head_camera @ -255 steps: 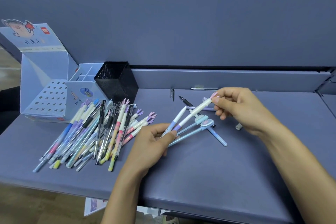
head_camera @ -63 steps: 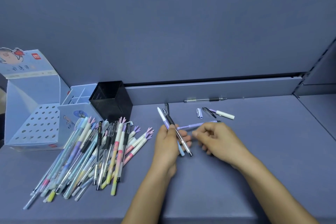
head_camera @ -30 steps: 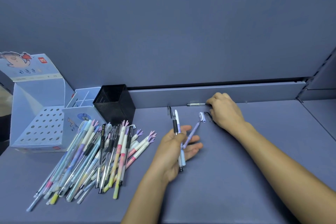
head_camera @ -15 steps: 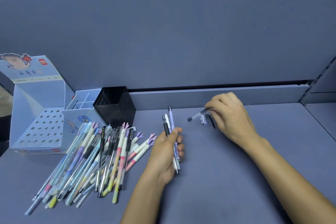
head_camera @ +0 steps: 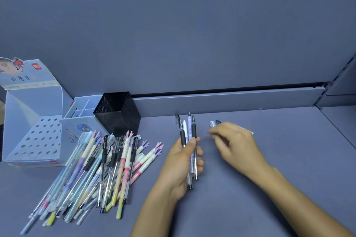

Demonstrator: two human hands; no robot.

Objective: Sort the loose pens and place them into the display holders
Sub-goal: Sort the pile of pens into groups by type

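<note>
The left hand (head_camera: 183, 161) gripped a bundle (head_camera: 193, 131) of four pens, thumb across them, tips pointing away: two clear ones with black grips, one white, one lilac. The right hand (head_camera: 237, 146) was blurred, fingers curled over the desk (head_camera: 292, 140). I could not tell whether it held anything. A white pen end (head_camera: 249, 132) showed past it, and a pale cap (head_camera: 211, 123) lay just beyond its fingertips.

The pile (head_camera: 107, 163) of loose pens lay fanned out on the left, touching the holder (head_camera: 77, 131), which bore a cartoon and a scribble too small to read. Beside that stood a black mesh cup (head_camera: 117, 115). The perforated box (head_camera: 38, 136) carried a red tag (head_camera: 36, 66) and handwritten-style characters, none legible. A black pen (head_camera: 104, 152) in the pile had gold print, also unreadable.
</note>
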